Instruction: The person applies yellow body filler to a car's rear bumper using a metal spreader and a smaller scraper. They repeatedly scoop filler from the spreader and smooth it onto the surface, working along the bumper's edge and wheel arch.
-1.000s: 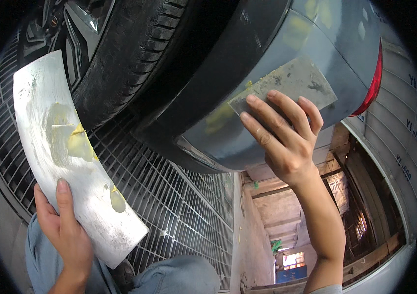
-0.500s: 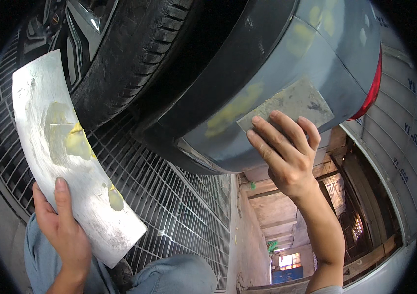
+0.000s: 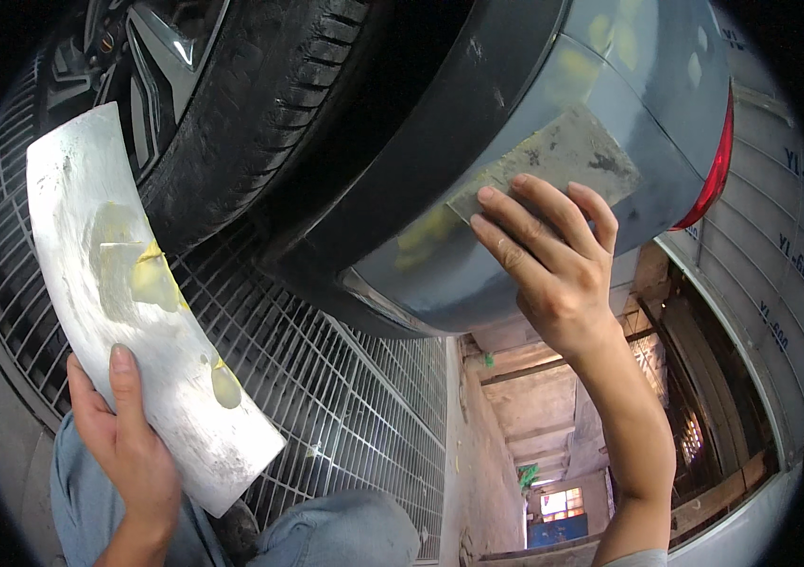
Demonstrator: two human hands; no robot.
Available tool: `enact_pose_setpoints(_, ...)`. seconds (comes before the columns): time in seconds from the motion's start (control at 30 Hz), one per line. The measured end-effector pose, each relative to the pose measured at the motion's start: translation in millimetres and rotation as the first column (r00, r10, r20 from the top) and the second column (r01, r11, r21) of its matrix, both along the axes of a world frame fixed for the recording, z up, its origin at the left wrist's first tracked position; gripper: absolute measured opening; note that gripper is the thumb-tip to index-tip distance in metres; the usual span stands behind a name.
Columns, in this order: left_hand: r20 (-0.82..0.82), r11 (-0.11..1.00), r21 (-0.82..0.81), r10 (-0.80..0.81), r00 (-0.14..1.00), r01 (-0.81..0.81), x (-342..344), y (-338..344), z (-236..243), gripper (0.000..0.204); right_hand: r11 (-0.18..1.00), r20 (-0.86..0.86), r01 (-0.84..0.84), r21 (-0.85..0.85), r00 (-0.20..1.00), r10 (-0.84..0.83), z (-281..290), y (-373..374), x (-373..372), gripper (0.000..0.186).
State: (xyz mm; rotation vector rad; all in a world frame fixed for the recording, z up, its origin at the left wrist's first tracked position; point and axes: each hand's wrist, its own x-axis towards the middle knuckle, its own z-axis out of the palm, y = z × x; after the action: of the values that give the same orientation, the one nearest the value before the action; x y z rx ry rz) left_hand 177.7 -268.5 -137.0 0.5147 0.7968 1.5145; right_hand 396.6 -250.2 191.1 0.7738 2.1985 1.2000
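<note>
My left hand (image 3: 128,444) is closed on the edge of a long pale mixing board (image 3: 100,321), its thumb lying on top. Yellow-green putty (image 3: 154,276) lies on the board's middle, with a smaller dab (image 3: 226,386) near its right edge. My right hand (image 3: 563,255) grips a thin grey rectangular spreader (image 3: 567,156) by its lower edge, fingers laid over its face. The spreader lies against the grey car bumper (image 3: 459,283). Yellow putty patches (image 3: 426,236) show on the bumper beside and above the spreader. The spreader's underside is hidden.
A tyre (image 3: 251,123) and its dark wheel stand at upper left, beside black wheel-arch trim (image 3: 430,123). Metal floor grating (image 3: 326,406) runs below. A red tail light (image 3: 712,165) sits at the bumper's right end. My knee (image 3: 341,529) is at the bottom.
My right hand has slid the spreader up along the bumper, over part of the putty there. The left hand and the board have barely shifted.
</note>
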Motion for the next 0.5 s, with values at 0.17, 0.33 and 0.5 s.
enact_pose_setpoints(0.17,-0.006,1.0,-0.006,-0.015,1.0,0.015,-2.5,0.9,-0.6,0.042,0.998,0.024,0.065,-0.026,0.998,-0.065,-2.1,-21.6,-0.1,0.033)
enact_pose_setpoints(0.33,0.012,1.0,0.001,0.0,1.0,0.0,-1.0,-1.1,3.5,0.039,1.0,0.013,-0.024,0.001,1.0,0.024,0.1,-22.1,-2.8,0.032)
enact_pose_setpoints(0.5,0.024,1.0,0.022,0.008,1.0,-0.009,-0.4,-2.9,8.0,0.04,0.998,-0.012,-0.053,-0.017,0.999,0.052,2.3,-4.4,-7.7,0.032)
